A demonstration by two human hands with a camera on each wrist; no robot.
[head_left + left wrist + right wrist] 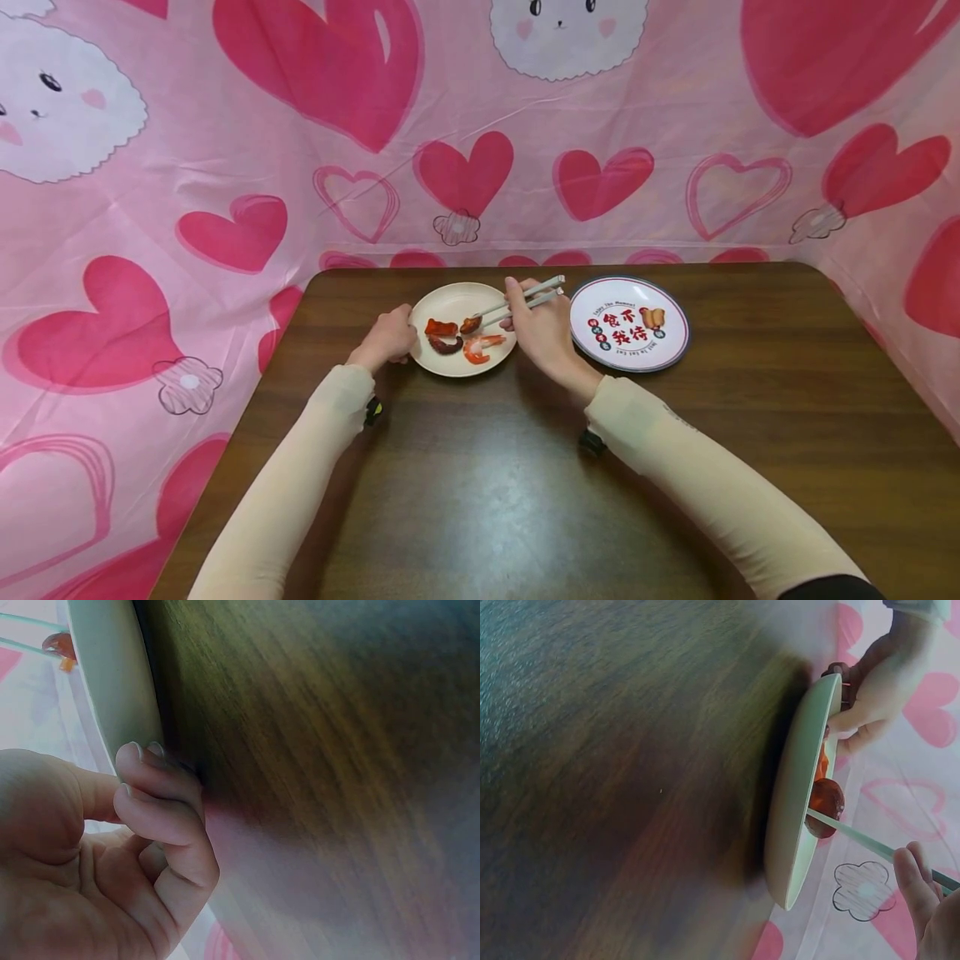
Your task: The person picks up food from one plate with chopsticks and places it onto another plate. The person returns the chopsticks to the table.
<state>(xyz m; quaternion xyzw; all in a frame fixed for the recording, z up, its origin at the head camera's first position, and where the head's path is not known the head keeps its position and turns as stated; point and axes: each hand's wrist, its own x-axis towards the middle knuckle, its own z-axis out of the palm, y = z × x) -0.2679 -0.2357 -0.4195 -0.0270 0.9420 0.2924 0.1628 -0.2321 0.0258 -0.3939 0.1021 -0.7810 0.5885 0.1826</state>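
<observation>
My left hand point(386, 337) pinches the left rim of a cream plate point(453, 291); in the left wrist view its fingers curl at the plate's wall point(124, 682). A pair of pale green chopsticks point(538, 297) is held in my right hand point(546, 329), above the plate's right side. Their tips meet a glossy brown food piece point(470, 326); whether it is lifted off the plate I cannot tell. Around it on the plate lie a red-orange piece point(441, 328), a dark curled octopus tentacle point(446, 346) and an orange shrimp point(480, 349).
To the right stands a white plate point(588, 304) with a dark blue rim and red printed characters, bearing small tan food pieces point(653, 318). Both plates are near the far edge of the brown wooden table point(480, 483). A pink heart-patterned cloth point(525, 108) hangs behind and at the sides.
</observation>
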